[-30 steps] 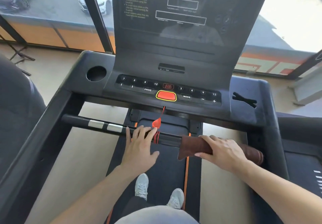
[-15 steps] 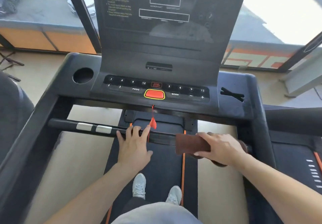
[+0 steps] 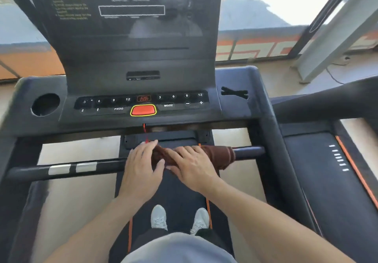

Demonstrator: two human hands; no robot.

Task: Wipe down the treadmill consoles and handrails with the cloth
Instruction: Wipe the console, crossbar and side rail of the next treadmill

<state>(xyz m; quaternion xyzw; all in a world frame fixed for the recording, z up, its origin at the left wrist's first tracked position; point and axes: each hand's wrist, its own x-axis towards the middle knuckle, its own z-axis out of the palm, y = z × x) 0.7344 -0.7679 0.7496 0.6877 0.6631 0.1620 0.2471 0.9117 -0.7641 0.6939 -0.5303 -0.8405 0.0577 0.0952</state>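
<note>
Right fingers point(image 3: 180, 152): curled over the cloth point(image 3: 216, 156), pressing it round the front handrail point(image 3: 248, 152); this wrap lets one stroke clean the whole bar surface.
Right hand point(image 3: 192, 166): lies on the cloth's left part, near the bar's middle.
Left fingers point(image 3: 148, 147): laid nearly straight over the bar, thumb touching the cloth's left end; whether they pinch the cloth cannot be told.
Left hand point(image 3: 141, 166): just beside the right hand, probably steadying the cloth or the person.
Cloth: brown, wrapped round the handrail from the middle toward its right end, which stays bare.
Handrail, left half: bare, carrying two silver sensor plates point(image 3: 72, 168).
Safety cord point(image 3: 144, 132): red, hangs from the console point(image 3: 143, 82) to the left fingers.
Stage, as judged: handrail wiping in hand; console and left half remain.
</note>
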